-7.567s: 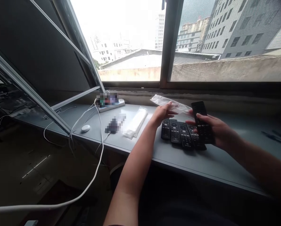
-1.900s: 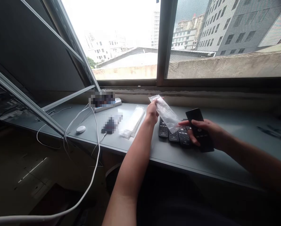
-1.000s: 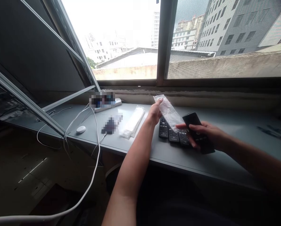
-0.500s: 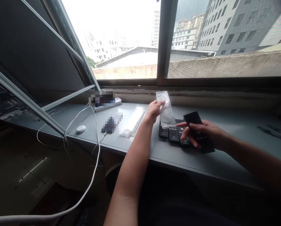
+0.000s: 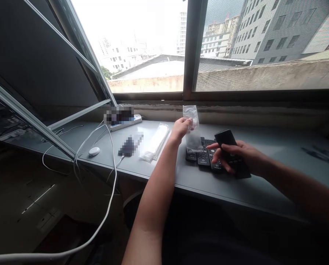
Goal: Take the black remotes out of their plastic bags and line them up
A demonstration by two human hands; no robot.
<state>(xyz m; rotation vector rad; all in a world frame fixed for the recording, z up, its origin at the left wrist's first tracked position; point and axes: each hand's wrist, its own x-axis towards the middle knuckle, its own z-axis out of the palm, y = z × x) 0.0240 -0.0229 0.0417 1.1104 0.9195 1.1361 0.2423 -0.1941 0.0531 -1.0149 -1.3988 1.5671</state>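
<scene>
My left hand (image 5: 181,129) pinches the top of a clear plastic bag (image 5: 192,129), which hangs upright over the left end of a row of black remote controls (image 5: 204,155) lying on the grey ledge (image 5: 264,176). My right hand (image 5: 236,156) is closed round another black remote control (image 5: 228,149), held just above the row's right end, its top pointing toward the window. The thumb rests on its face and the other fingers curl under it.
A stack of clear plastic bags (image 5: 155,142) lies left of the remotes. Farther left sit a dark blurred device (image 5: 129,145), a white mouse (image 5: 94,151), a white power strip (image 5: 123,119) and white cables (image 5: 109,184). A slanted metal frame (image 5: 32,117) crosses the left side.
My left hand picked the clear bag up off the ledge behind the remotes, raised it and swung it from slanting to hanging upright. The right hand with its remote dropped slightly and stayed put.
</scene>
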